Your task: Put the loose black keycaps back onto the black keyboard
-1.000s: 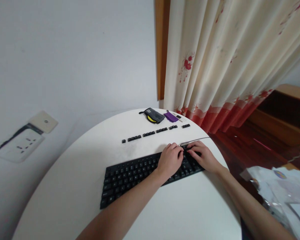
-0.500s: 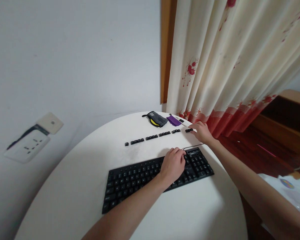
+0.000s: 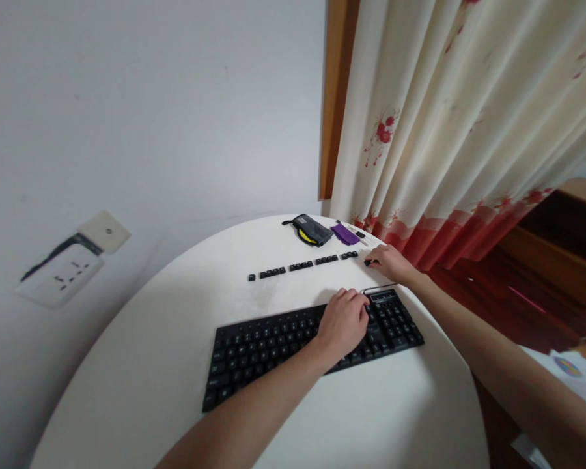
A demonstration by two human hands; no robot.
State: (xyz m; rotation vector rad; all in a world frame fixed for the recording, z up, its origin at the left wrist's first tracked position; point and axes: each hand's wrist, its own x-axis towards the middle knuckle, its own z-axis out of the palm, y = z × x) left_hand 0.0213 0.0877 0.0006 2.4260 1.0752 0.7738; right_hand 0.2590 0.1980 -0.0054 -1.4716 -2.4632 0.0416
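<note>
A black keyboard (image 3: 268, 345) lies at a slant on the white round table (image 3: 176, 312). My left hand (image 3: 344, 316) rests on its right-hand part, fingers curled and close together; whatever is under the fingertips is hidden. Beyond the keyboard runs a row of loose black keycaps (image 3: 301, 266), set in small groups. At the row's right end my right hand (image 3: 389, 262) touches the table, thumb and fingers closed on a black keycap (image 3: 368, 262). The fingers partly cover that spot, so other keycaps there may be hidden.
Behind the row lie a dark grey pouch with a yellow edge (image 3: 308, 230), a purple cloth item (image 3: 344, 234) and a small black-and-white tool (image 3: 360, 235). A cable (image 3: 378, 286) leaves the keyboard's back. The wall and a floral curtain (image 3: 420, 163) border the table.
My right hand has drawn slightly nearer, its fingers closing over the end group of keycaps. My left hand stays on the keyboard. The whole view has shifted a little.
</note>
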